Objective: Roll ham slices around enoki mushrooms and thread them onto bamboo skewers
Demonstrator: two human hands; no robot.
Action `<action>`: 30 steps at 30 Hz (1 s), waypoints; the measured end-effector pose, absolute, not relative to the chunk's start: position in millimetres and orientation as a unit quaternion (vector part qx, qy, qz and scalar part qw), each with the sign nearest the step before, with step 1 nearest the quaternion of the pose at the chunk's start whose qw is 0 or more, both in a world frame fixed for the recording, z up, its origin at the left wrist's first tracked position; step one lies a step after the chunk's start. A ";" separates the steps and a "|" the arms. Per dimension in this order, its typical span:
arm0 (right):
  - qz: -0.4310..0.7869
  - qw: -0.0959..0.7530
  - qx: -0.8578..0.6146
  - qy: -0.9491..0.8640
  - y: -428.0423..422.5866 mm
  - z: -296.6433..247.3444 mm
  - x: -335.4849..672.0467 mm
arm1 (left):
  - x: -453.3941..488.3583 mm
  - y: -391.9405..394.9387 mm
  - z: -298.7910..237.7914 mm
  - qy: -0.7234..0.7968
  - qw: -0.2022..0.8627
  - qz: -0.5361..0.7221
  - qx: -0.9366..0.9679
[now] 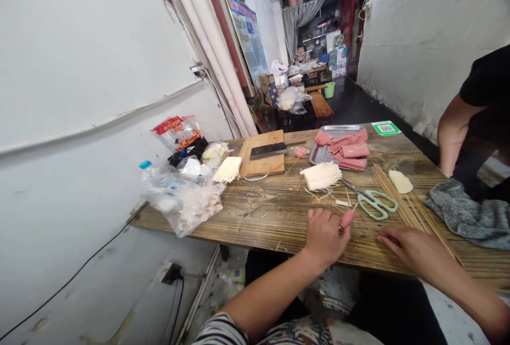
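Observation:
My left hand (324, 233) is closed around a small roll of pink sliced meat (348, 219), with pale enoki strands poking from its upper end. My right hand (404, 244) rests low over the table's front part, its fingers loosely stretched to the left with nothing visible in them. Bamboo skewers (402, 207) lie partly beneath it. Scissors with pale green handles (376, 204) lie just beyond both hands. A bundle of enoki mushrooms (321, 176) sits behind my left hand. Farther back, a metal tray (317, 154) holds pink meat slices (354, 151).
At the left stand a cutting board (261, 167) with a cleaver (268, 150), more enoki (228, 169) and plastic bags (191, 207). A grey cloth (466, 212) lies at the right, close to another person's arm (454, 129). A pale flat piece (400, 181) lies on the skewers.

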State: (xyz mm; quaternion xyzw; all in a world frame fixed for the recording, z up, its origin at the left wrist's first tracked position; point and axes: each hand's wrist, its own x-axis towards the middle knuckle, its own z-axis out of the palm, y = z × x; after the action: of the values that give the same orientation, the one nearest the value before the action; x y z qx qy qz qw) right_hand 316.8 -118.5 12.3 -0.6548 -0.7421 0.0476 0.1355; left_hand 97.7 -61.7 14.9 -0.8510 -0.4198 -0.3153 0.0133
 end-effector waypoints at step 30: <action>-0.210 0.046 -0.487 -0.846 28.5 28.8 200.3 | 44.6 75.3 15.1 -0.389 -0.094 -0.410 -0.819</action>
State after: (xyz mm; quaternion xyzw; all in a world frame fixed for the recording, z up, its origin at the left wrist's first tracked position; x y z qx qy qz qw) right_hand 200.3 28.5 28.8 -0.4875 -0.8463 -0.2098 0.0461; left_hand 44.6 75.3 15.1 -0.8192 -0.3894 -0.4104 -0.0943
